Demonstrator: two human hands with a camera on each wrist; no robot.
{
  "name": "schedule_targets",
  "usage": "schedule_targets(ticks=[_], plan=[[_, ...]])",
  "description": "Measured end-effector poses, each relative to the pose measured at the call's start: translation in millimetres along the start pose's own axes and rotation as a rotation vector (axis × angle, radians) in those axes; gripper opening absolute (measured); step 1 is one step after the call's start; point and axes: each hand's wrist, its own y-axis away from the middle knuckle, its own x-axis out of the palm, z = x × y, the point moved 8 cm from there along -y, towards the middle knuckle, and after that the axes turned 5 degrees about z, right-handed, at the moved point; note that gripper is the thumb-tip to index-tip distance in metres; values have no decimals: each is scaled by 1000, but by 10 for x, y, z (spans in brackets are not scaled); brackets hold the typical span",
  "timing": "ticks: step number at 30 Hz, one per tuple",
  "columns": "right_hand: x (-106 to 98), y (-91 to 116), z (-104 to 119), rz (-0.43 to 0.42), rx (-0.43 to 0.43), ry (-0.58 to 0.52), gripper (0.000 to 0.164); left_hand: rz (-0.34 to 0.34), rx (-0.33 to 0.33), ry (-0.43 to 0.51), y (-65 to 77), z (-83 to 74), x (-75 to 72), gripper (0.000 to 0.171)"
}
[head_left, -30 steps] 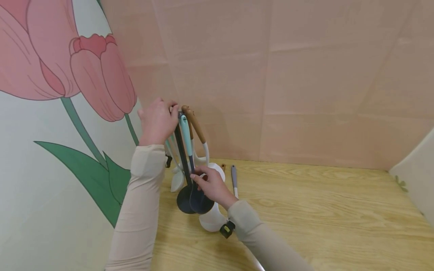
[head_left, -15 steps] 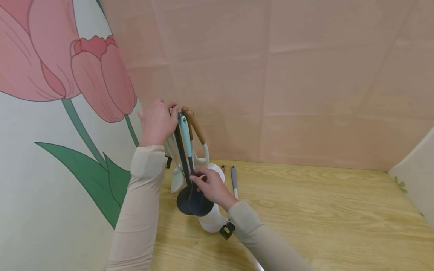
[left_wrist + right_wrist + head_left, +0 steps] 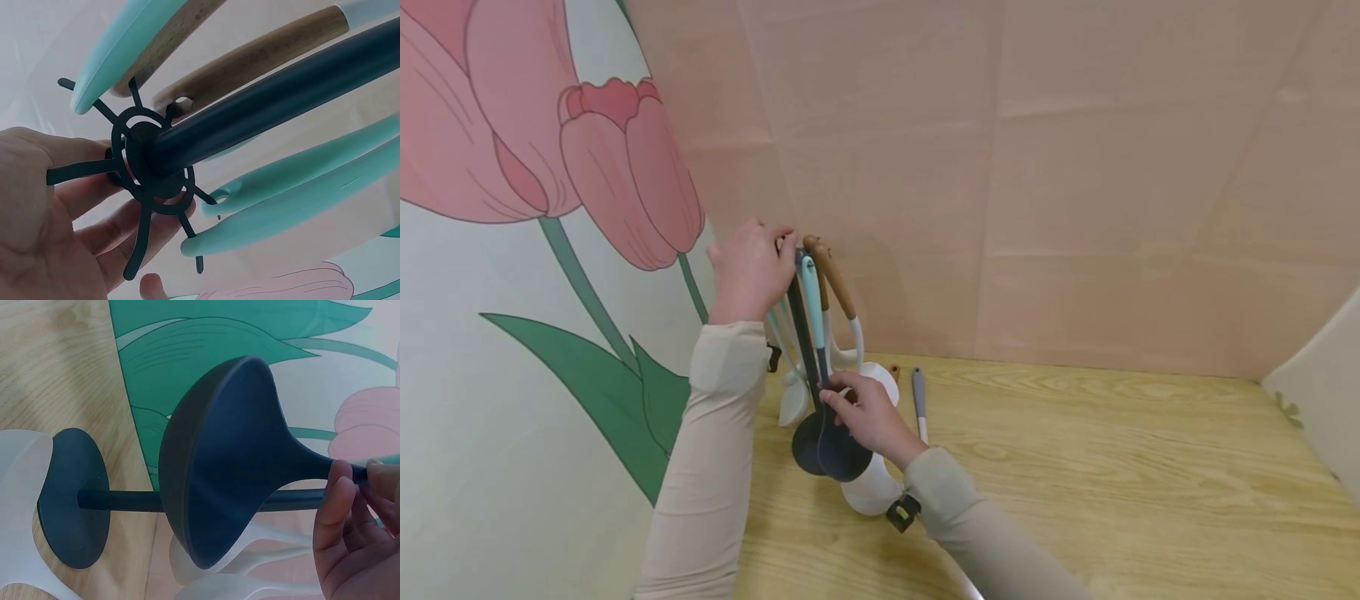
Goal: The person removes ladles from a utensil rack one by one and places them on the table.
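A dark utensil stand rises from a round base on the table. My left hand holds its top, with fingers behind the spoked hook wheel. From the hooks hang mint-handled and brown-handled utensils, including a brown handle and a mint handle. A ladle with a dark blue bowl and a mint handle hangs in front of the pole. My right hand pinches the ladle's neck just above the bowl. The ladle's handle end is at a hook; whether it is fully on cannot be told.
A white utensil head lies beside the base, partly hidden by the ladle. A utensil with a grey-purple handle lies on the wooden table to the right. A tulip-printed wall stands close on the left, a pink cloth wall behind.
The ladle's bowl has moved down very slightly. Both hands stay in nearly the same place, on the stand's top and on the ladle's neck.
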Motion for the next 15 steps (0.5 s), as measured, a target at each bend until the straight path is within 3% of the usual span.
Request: schedule_targets(ticks=[15], plan=[[-1, 14, 17, -15, -36, -6, 21, -3, 3, -2, -3, -8, 1, 36]])
